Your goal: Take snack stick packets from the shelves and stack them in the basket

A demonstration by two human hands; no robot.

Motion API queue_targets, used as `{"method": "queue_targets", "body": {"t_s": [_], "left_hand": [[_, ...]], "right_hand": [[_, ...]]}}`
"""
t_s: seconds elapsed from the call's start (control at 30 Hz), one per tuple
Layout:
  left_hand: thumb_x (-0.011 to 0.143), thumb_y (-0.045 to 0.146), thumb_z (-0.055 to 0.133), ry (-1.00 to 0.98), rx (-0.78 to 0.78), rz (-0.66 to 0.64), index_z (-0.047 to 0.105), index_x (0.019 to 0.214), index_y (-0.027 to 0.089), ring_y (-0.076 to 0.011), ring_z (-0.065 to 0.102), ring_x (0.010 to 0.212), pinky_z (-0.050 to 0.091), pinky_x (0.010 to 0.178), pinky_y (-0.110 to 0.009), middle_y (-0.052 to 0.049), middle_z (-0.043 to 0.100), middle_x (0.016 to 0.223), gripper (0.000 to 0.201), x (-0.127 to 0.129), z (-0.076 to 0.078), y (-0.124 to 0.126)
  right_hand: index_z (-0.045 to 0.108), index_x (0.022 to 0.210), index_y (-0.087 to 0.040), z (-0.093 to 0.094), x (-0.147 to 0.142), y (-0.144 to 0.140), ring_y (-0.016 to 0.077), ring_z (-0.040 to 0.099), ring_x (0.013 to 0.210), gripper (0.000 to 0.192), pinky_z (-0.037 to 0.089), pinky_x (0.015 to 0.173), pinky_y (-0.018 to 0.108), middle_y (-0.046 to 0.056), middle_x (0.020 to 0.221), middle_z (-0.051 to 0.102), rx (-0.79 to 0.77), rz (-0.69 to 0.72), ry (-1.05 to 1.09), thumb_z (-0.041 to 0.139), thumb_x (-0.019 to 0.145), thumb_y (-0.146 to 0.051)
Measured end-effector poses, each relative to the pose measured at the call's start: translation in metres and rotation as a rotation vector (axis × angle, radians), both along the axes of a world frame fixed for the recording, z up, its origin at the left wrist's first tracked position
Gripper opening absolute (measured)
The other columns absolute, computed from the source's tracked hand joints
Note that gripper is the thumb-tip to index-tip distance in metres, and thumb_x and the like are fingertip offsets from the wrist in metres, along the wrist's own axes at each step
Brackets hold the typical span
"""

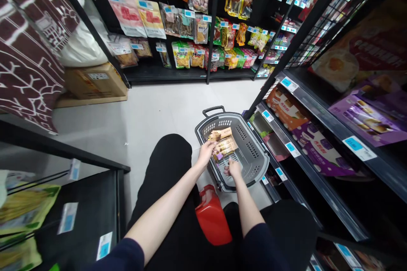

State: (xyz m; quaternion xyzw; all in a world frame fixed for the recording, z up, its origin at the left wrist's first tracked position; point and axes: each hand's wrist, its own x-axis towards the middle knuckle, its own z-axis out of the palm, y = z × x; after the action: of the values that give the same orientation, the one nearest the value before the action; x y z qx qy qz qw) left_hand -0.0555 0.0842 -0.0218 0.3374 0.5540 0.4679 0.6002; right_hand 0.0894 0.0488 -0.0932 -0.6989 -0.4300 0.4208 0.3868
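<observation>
Beige, flat snack package with brown print [227, 145] is inside the grey plastic basket with perforated walls [259, 159]. Near this basket's left rim, the left hand [207, 153] pinches the package's edge. Further right, over the basket's inside, the right hand [233, 168] is curled; its grip cannot be told. Handling the package seems the present step; moving it would call for steady fingers.

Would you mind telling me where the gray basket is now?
In the head view, the gray basket is right of center, beside the right-hand shelves, with the left hand and right hand over it.
</observation>
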Motion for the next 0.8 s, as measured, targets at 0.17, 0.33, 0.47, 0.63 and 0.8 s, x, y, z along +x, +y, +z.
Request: {"method": "queue_targets", "body": {"t_s": [0.17,0.33,0.47,0.63,0.8], "left_hand": [[0.066,0.027,0.057,-0.064,-0.022,-0.023,0.058,0.071,0.013,-0.0047,0.038,0.038,0.026,0.038,-0.016,0.006,0.046,0.049,0.015,0.000,0.006,0.002],[0.058,0.034,0.060,-0.062,-0.071,-0.147,0.058,0.070,0.013,-0.0059,0.040,0.038,0.026,0.038,-0.017,0.006,0.049,0.050,0.024,0.006,0.002,0.011],[0.056,0.037,0.059,-0.039,-0.080,-0.227,0.060,0.075,0.013,-0.0071,0.042,0.039,0.028,0.038,-0.018,0.004,0.053,0.053,0.031,0.013,-0.003,0.018],[0.054,0.036,0.060,-0.024,-0.101,-0.258,0.058,0.068,0.014,-0.0077,0.042,0.037,0.028,0.037,-0.019,0.005,0.051,0.051,0.026,0.019,-0.003,0.020],[0.052,0.038,0.060,-0.028,-0.098,-0.268,0.056,0.067,0.014,-0.0073,0.041,0.037,0.028,0.036,-0.018,0.004,0.053,0.053,0.028,0.018,-0.010,0.022]], "right_hand": [[0.062,0.054,-0.017,0.056,0.082,0.032,0.0136,0.054,0.038,0.019,0.043,0.048,0.024,0.001,0.047,0.061,-0.016,0.057,-0.241,0.061,0.066,-0.032],[0.065,0.090,-0.017,0.215,0.213,0.045,0.0208,0.061,0.079,0.029,0.042,0.076,0.031,0.009,0.088,0.067,0.337,-0.192,-0.792,0.046,0.077,-0.034],[0.063,0.096,-0.010,0.325,0.290,0.036,0.0267,0.056,0.083,0.032,0.038,0.076,0.036,0.018,0.090,0.062,0.451,-0.501,-1.397,0.043,0.079,-0.029],[0.061,0.099,-0.013,0.362,0.341,0.038,0.0228,0.053,0.079,0.033,0.037,0.069,0.031,0.013,0.087,0.059,0.184,-0.157,-1.613,0.058,0.072,-0.032],[0.063,0.083,-0.016,0.362,0.339,0.039,0.0170,0.051,0.068,0.016,0.031,0.057,0.025,0.007,0.079,0.058,0.057,-0.027,-1.740,0.054,0.077,-0.028]]}}
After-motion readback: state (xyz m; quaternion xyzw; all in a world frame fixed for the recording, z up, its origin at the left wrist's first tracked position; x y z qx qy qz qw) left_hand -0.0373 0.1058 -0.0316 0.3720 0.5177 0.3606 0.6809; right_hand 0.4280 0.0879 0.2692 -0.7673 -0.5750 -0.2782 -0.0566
